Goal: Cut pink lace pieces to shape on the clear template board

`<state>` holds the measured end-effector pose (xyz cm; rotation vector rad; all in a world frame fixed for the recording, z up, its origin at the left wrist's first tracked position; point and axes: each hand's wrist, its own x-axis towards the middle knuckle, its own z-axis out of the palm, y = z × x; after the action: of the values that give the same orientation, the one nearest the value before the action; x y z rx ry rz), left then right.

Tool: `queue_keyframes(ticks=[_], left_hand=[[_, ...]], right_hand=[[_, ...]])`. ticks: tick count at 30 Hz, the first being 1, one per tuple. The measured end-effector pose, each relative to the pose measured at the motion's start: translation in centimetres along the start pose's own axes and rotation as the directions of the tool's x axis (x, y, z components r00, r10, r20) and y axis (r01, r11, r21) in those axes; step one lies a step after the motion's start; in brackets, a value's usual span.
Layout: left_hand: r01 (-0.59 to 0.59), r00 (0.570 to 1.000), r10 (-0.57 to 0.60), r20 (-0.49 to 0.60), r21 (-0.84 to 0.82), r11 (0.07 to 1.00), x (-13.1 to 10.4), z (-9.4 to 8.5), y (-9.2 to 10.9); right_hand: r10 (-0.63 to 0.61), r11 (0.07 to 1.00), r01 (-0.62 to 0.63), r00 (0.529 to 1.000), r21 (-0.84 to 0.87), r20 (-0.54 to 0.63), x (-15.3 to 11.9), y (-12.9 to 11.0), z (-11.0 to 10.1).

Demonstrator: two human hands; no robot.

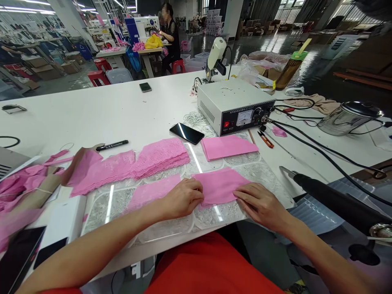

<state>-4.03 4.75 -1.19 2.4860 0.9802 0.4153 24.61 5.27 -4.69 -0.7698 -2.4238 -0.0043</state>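
Note:
A smooth pink fabric piece [222, 185] lies on the marbled, clear-topped mat [171, 228] between my two hands. My left hand [185, 198] is closed at its left edge, thumb and fingertips pinching the cloth. At the right edge, my right hand [263, 204] has its fingers together on the cloth's corner, thumb tucked low. Partly under my left wrist is a pink lace piece [156, 190]. Behind it rests a stack of scalloped pink lace pieces [162, 157], with more lace pieces [104, 169] to the left. A stack of smooth pink pieces [228, 147] sits just beyond the held one.
A grey control box [235, 104] with cables stands behind. A black-handled tool with a metal tip [330, 200] juts in at right. Around lie a phone [186, 133], a marker [112, 145], orange snips [266, 139] and a glass jar [346, 118]. Someone sits at a sewing machine [143, 28] beyond.

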Motion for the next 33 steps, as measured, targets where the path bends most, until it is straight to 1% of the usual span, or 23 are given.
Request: queue_keyframes(ticks=[7, 11, 13, 15, 17, 18, 19, 20, 22, 23, 25, 26, 27, 28, 33], left_hand=[[0.01, 0.999, -0.009, 0.044, -0.028, 1.0, 0.1, -0.2, -0.2], [0.042, 0.997, -0.039, 0.061, -0.041, 0.998, 0.0, -0.3, -0.2], [0.05, 0.997, -0.047, 0.06, -0.044, 0.998, 0.0, -0.3, -0.1], [0.044, 0.998, -0.043, 0.037, -0.029, 0.999, 0.0, -0.4, 0.0], [0.021, 1.0, -0.021, 0.0, 0.007, 1.0, 0.1, -0.5, 0.2], [0.001, 1.0, 0.0, -0.017, 0.03, 1.0, 0.2, -0.4, 0.2], [-0.025, 0.999, 0.026, -0.03, 0.053, 0.998, 0.4, -0.4, 0.3], [-0.057, 0.997, 0.06, -0.04, 0.074, 0.996, 0.7, -0.2, 0.4], [-0.124, 0.99, 0.13, -0.053, 0.116, 0.986, 1.3, 0.1, 0.6], [-0.157, 0.985, 0.166, -0.056, 0.135, 0.978, 1.6, 0.4, 0.6], [-0.213, 0.973, 0.226, -0.055, 0.174, 0.961, 2.2, 1.0, 0.7], [-0.236, 0.967, 0.25, -0.05, 0.195, 0.952, 2.5, 1.3, 0.7], [-0.252, 0.963, 0.267, -0.04, 0.215, 0.944, 2.7, 1.6, 0.7], [-0.263, 0.96, 0.277, -0.03, 0.234, 0.936, 2.9, 1.9, 0.7], [-0.251, 0.964, 0.267, -0.008, 0.312, 0.916, 3.3, 2.8, 0.6]], right_hand=[[0.018, 1.0, -0.016, 0.997, -0.02, 0.072, 0.6, -0.4, -0.8], [0.03, 0.999, -0.027, 0.995, -0.04, 0.092, 1.0, -0.8, -1.1], [0.039, 0.998, -0.035, 0.996, -0.048, 0.084, 1.1, -0.8, -1.0], [0.074, 0.996, -0.071, 0.996, -0.056, 0.05, 0.9, -0.6, -1.0], [0.174, 0.983, -0.174, 0.985, -0.051, -0.006, 0.5, -0.1, -1.0], [0.255, 0.966, -0.257, 0.966, -0.041, -0.033, 0.3, 0.2, -1.0], [0.349, 0.936, -0.351, 0.936, -0.027, -0.052, 0.0, 0.5, -1.1], [0.445, 0.895, -0.447, 0.893, -0.013, -0.063, -0.3, 0.9, -1.3], [0.619, 0.785, -0.619, 0.783, 0.019, -0.055, -0.8, 1.5, -1.7], [0.687, 0.727, -0.686, 0.726, 0.039, -0.035, -0.9, 1.7, -2.0], [0.779, 0.623, -0.778, 0.627, 0.081, 0.025, -1.1, 2.0, -2.5], [0.804, 0.586, -0.805, 0.592, 0.096, 0.056, -1.1, 2.1, -2.7], [0.817, 0.562, -0.821, 0.57, 0.103, 0.086, -1.0, 2.2, -2.9], [0.822, 0.55, -0.829, 0.559, 0.102, 0.108, -1.0, 2.3, -3.0], [0.816, 0.548, -0.834, 0.55, 0.067, 0.175, -0.9, 2.6, -3.4]])
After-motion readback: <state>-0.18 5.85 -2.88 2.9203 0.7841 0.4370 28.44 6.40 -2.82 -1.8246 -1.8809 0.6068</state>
